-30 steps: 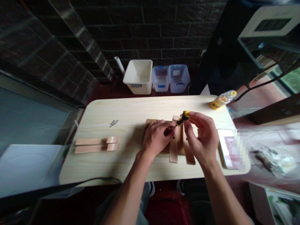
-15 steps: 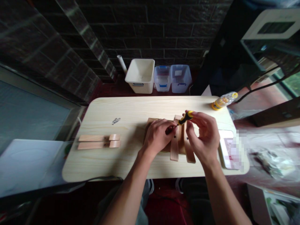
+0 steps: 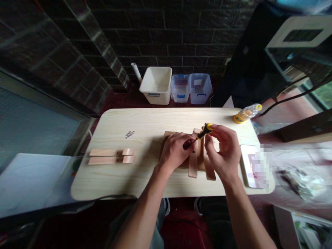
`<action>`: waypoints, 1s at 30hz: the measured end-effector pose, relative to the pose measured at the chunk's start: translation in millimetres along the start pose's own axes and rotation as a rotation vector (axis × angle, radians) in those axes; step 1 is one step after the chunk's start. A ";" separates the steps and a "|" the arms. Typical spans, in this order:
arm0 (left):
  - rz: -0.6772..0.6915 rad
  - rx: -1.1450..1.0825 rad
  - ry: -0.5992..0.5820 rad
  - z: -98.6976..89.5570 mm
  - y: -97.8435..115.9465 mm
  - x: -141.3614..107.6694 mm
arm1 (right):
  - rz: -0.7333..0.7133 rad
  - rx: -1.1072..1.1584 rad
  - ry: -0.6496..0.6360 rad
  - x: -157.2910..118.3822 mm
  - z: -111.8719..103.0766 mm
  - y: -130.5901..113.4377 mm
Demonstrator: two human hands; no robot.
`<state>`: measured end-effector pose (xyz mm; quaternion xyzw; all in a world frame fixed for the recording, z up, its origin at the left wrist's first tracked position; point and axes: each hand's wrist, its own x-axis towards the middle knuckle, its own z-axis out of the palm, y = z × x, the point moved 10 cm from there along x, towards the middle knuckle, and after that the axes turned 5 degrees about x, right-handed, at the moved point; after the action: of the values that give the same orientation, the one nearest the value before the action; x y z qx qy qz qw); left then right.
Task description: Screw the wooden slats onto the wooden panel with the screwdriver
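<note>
A yellow and black screwdriver [image 3: 204, 131] slants down to the left, its handle end between the fingers of my right hand [image 3: 225, 148]. Its tip meets the pinched fingertips of my left hand [image 3: 177, 148]; whatever they pinch is too small to make out. Below them lies a brown wooden block [image 3: 168, 134], partly hidden by my left hand. Across it rest two light wooden strips, a left one [image 3: 193, 166] with a dark hole and a right one [image 3: 209, 169] partly under my right hand.
Two more wooden pieces [image 3: 103, 160] and a small pile of screws [image 3: 129, 134] lie on the table [image 3: 109, 121] at left. A clear bottle [image 3: 247, 113] and a phone-like slab [image 3: 250, 166] are at right. Bins [image 3: 158, 98] stand beyond the far edge.
The view has shifted slightly. My right hand's fingers have moved a little around the screwdriver handle; my left hand stays at the tip.
</note>
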<state>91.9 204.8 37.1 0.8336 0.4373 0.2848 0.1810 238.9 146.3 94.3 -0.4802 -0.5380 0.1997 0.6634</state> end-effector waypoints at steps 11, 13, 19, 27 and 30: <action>-0.020 0.044 0.040 0.2 1.0 -1.5 | 0.026 0.018 -0.025 3.5 -5.0 5.9; -0.027 0.057 0.051 -0.5 1.7 -2.7 | 0.021 0.026 -0.029 4.8 -6.7 6.6; -0.045 0.040 0.060 -1.5 2.3 -5.3 | 0.042 0.057 -0.116 7.7 -7.7 8.1; -0.021 0.050 0.087 -2.3 5.6 -7.1 | 0.045 0.118 -0.208 11.0 5.1 4.2; -0.029 0.032 0.122 -3.3 0.6 -9.0 | 0.063 0.103 -0.211 12.3 9.1 7.8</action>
<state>86.1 197.2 37.2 0.8111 0.4638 0.3257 0.1449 236.8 163.4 93.7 -0.4385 -0.5784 0.2974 0.6203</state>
